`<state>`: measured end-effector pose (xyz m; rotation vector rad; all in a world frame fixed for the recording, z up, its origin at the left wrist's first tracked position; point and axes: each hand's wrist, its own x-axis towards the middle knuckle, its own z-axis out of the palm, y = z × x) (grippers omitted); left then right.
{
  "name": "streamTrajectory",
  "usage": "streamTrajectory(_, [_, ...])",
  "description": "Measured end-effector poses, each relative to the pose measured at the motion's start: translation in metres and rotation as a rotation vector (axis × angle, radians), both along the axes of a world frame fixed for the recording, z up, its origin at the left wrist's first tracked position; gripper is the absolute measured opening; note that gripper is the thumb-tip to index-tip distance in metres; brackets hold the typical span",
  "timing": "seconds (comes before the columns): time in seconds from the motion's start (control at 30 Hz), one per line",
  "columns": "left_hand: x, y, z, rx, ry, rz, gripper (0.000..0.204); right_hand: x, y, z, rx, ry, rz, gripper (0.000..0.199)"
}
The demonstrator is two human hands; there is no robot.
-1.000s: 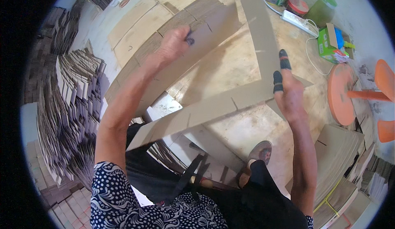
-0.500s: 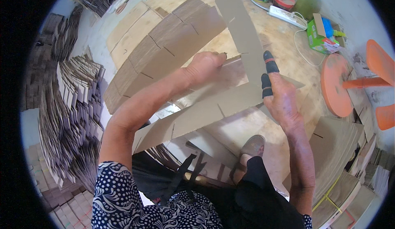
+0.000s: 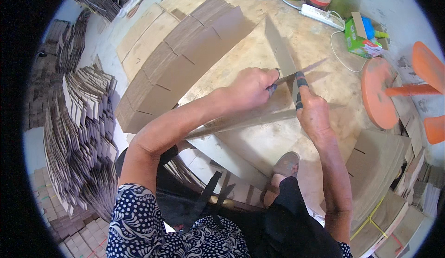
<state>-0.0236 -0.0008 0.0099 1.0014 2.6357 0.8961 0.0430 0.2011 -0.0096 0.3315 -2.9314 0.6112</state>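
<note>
Both hands are clamped on slotted cardboard strips over the middle of the board: left hand [image 3: 250, 88] pinches the upright strip [image 3: 278, 49], right hand [image 3: 313, 112] steadies the long strip [image 3: 241, 123]. They look barely interlocked (a stack [image 3: 185, 54] waits at the board's far-left edge).

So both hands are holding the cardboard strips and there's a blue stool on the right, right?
Not quite: the stool is orange, not blue, as the head view shows. The left hand and right hand do both hold the slotted cardboard strips.
</note>
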Motion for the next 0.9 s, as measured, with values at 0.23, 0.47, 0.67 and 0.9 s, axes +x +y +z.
streamTrajectory(0.23, [-0.070,-0.131,-0.032,-0.368,0.825,0.424,0.034,-0.008,-0.014,-0.007,-0.027,-0.153,-0.008,0.068])
streamTrajectory(0.47, [-0.084,-0.191,0.003,-0.169,0.345,0.579,0.019,-0.012,-0.017,0.001,-0.050,-0.298,-0.019,0.076])
streamTrajectory(0.67, [-0.046,-0.168,-0.016,-0.344,0.103,0.282,0.009,-0.007,-0.014,0.006,-0.060,-0.272,-0.054,0.082])
streamTrajectory(0.9, [-0.039,-0.174,0.002,0.034,0.161,0.704,0.008,0.007,-0.007,0.011,-0.079,-0.208,-0.023,0.083])
